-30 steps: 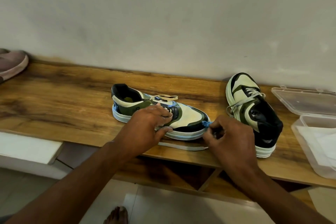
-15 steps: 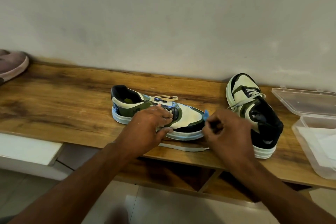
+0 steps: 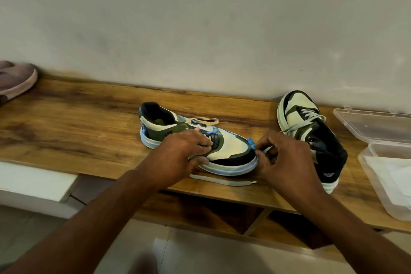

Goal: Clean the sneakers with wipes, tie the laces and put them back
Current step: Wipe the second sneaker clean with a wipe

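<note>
- Pink shoe (image 3: 15, 81): cut off by left edge; only one end visible.
- Plastic container (image 3: 387, 176): cut off by right edge.
- Near sneaker (image 3: 231, 147): lacing area hidden under left hand (image 3: 178, 155).
- Blue item (image 3: 251, 141): pinched in right hand (image 3: 287, 162); mostly hidden, identity indeterminable.

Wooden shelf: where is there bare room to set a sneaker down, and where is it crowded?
The wooden shelf is bare between the pink shoe at the far left and the held sneaker. The right half is crowded: both hands, a loose lace, the second sneaker and the plastic box.
</note>
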Demonstrator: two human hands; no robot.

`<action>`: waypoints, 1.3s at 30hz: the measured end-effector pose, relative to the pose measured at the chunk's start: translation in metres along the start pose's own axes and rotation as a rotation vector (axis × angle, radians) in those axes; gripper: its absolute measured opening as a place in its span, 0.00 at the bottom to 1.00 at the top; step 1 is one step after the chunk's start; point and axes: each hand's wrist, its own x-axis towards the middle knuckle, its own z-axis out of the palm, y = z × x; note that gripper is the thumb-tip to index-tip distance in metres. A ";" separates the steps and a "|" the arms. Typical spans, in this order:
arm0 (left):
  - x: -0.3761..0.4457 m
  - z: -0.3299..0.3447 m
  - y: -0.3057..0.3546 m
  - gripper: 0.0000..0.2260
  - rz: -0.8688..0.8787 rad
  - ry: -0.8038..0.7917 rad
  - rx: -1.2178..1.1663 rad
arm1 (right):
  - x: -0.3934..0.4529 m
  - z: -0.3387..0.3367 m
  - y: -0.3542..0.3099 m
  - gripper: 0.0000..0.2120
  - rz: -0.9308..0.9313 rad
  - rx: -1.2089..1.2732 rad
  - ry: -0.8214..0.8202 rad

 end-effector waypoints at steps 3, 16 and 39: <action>0.000 -0.006 -0.005 0.16 0.069 -0.046 -0.008 | -0.002 -0.011 0.001 0.10 -0.001 0.045 -0.074; -0.009 -0.010 0.003 0.21 0.027 0.046 0.197 | -0.010 -0.021 -0.008 0.13 -0.219 -0.004 -0.154; -0.010 0.025 0.048 0.12 0.016 0.101 -0.027 | 0.002 -0.005 -0.008 0.09 -0.177 -0.092 -0.097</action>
